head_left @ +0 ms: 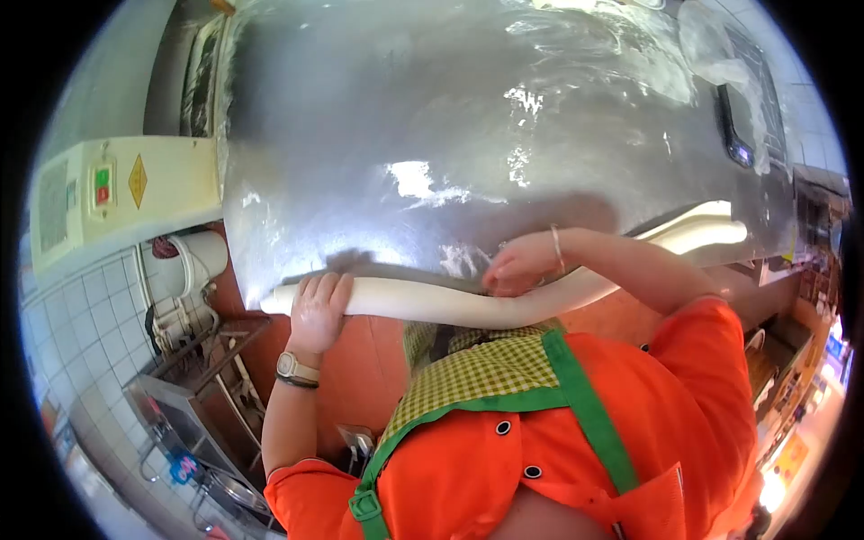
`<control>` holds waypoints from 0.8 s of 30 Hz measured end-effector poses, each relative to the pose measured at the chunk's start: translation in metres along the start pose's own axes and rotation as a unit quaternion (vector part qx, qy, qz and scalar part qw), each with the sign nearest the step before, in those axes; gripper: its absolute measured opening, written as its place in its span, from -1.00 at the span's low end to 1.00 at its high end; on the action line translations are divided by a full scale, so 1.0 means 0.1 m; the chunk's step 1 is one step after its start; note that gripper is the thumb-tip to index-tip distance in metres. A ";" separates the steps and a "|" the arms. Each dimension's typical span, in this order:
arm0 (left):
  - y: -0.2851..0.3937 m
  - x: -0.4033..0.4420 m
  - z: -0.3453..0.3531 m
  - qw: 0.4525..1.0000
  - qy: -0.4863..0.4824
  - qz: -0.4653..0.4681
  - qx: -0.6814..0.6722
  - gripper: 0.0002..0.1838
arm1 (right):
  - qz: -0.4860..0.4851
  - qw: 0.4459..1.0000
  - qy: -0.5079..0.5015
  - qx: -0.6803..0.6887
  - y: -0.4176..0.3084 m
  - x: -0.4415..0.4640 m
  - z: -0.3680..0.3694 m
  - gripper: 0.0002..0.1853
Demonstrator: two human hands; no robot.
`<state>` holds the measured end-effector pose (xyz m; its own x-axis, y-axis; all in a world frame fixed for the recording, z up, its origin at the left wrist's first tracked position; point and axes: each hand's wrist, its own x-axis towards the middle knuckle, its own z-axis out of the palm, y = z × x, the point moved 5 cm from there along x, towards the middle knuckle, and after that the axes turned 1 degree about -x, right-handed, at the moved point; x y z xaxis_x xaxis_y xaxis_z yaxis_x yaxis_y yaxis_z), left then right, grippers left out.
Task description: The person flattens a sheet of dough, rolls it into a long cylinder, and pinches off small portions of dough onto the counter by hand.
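Note:
A long, smooth white dough roll (432,301) lies along the near edge of the metal table, sagging slightly toward my apron in the middle. My left hand (319,310), with a watch on the wrist, wraps over the roll close to its left end. Further right, my right hand (520,264) is closed with curled fingers at the roll's far side. Whether those fingers hold any dough is hidden. At its right end the dough looks doubled, with two tips side by side; my right forearm covers part of it.
The shiny metal table (360,108) carries whitish smears and clear plastic film (711,45). A dark device with a small display (740,153) sits at the right. To the left stand a cream machine with green and red buttons (126,184) and a white bucket (198,261).

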<state>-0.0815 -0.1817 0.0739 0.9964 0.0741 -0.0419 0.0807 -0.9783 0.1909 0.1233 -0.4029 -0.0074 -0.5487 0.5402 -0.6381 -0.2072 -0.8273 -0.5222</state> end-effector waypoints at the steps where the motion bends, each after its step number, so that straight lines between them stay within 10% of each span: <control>1: 0.01 -0.01 0.01 1.000 0.003 0.000 -0.002 -0.52 | -0.054 0.992 -0.051 0.099 0.05 0.25 -0.05 -0.63; 5: -0.01 -0.03 0.08 1.000 0.023 -0.004 0.005 -0.54 | -0.315 0.898 0.068 0.298 -1.09 0.60 -0.73 -0.57; 9: -0.07 -0.01 0.12 1.000 -0.008 -0.028 0.000 -0.54 | -0.431 0.727 0.441 0.300 -1.78 -0.25 -1.20 -0.55; 11: -0.12 0.13 0.07 0.999 -0.024 -0.040 -0.017 -0.53 | -0.353 0.720 0.425 -0.420 -1.53 -0.06 -0.69 -0.49; 12: -0.14 0.17 0.06 0.997 -0.049 -0.048 -0.040 -0.53 | -0.261 0.777 0.348 -0.454 -1.23 0.24 -0.40 -0.46; 14: -0.16 0.22 -0.02 0.997 -0.043 -0.045 -0.053 -0.52 | -0.294 0.528 0.243 -0.759 -0.81 0.45 0.17 -0.47; 17: -0.20 0.31 -0.02 0.997 -0.037 -0.002 -0.070 -0.47 | -0.244 0.641 0.573 -0.449 -0.76 -0.48 -0.03 -0.47; 21: -0.25 0.37 0.02 0.995 -0.070 -0.012 -0.068 -0.64 | -0.126 0.402 0.860 -0.288 0.60 -2.24 -0.27 -0.42; 24: -0.25 0.41 0.05 0.993 -0.086 -0.005 -0.078 -0.64 | 0.023 0.357 0.933 -0.032 1.73 -2.59 -0.05 -0.28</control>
<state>-0.0424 -0.1552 0.0622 0.9774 0.0363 -0.2084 0.1071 -0.9344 0.3396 0.2335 -0.6853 0.0647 0.9579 -0.2614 0.1185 -0.1801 -0.8689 -0.4610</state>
